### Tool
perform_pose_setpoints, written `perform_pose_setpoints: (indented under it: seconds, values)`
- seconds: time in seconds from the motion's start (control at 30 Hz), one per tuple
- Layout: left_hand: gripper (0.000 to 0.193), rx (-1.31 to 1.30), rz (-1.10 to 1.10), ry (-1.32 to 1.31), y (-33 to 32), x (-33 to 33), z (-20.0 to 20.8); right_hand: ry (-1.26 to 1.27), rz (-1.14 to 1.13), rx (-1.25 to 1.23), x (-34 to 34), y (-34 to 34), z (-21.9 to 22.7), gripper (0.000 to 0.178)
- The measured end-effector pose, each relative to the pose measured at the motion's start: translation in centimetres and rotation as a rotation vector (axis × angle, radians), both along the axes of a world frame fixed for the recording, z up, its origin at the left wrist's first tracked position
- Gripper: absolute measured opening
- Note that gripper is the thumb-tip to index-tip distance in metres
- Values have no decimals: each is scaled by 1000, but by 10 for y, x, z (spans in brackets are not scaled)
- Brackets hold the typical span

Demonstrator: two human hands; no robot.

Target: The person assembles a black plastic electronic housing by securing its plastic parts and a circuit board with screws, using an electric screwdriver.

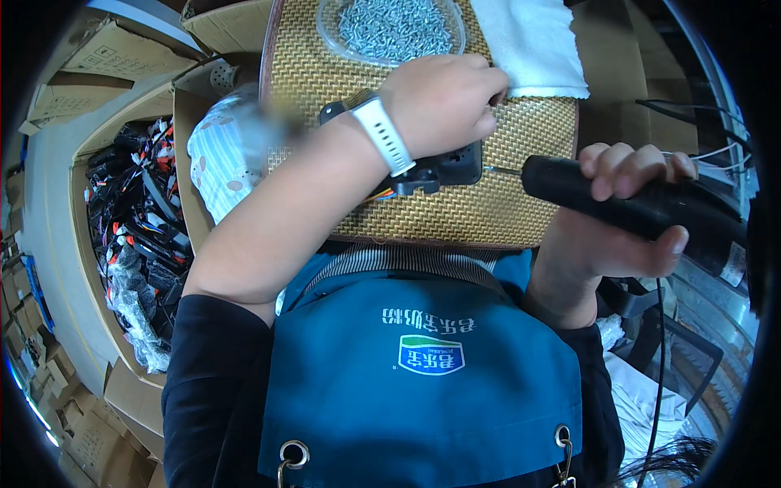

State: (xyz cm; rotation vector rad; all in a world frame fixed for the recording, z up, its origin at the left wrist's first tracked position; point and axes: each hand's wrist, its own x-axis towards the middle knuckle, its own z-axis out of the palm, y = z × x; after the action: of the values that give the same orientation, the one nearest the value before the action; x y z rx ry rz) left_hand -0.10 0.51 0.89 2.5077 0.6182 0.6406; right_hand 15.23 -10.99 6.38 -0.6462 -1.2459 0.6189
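Observation:
My right hand (622, 183) is wrapped round a black electric screwdriver (569, 180), its thin bit pointing left. The bit's tip is close to the right end of a black plastic housing (455, 167) lying on the woven mat (390, 218). Above that housing is my left hand (443, 102), wearing a white wristband. Its fingers are curled together, and whatever they hold is hidden. Coloured wires (381, 195) come out at the housing's near side. My left hand and forearm cover much of the housing.
A clear round tub of silver screws (394, 31) stands at the mat's far side, beside a white cloth (533, 49). On the left, a cardboard box (130, 329) holds many black parts with wires. A black cord (657, 358) hangs from the screwdriver at right.

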Motion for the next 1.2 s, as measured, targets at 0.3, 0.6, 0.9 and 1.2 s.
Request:
perform_pose_setpoints:
  seconds: [0.3,0.6,0.9,1.2]
  values:
    - [21,-157,-232,-116,3,-13,38,301,70,94,6,22,32,57]
    - [18,436,185,-96,44,-21,13,245,-176,40,-6,50,-8,56]
    - [21,-25,95,143,-13,-19,3,63,-243,-96,-11,53,-18,59]
    - [25,18,5,30,-8,-17,-4,48,-179,-70,-9,56,-24,54]
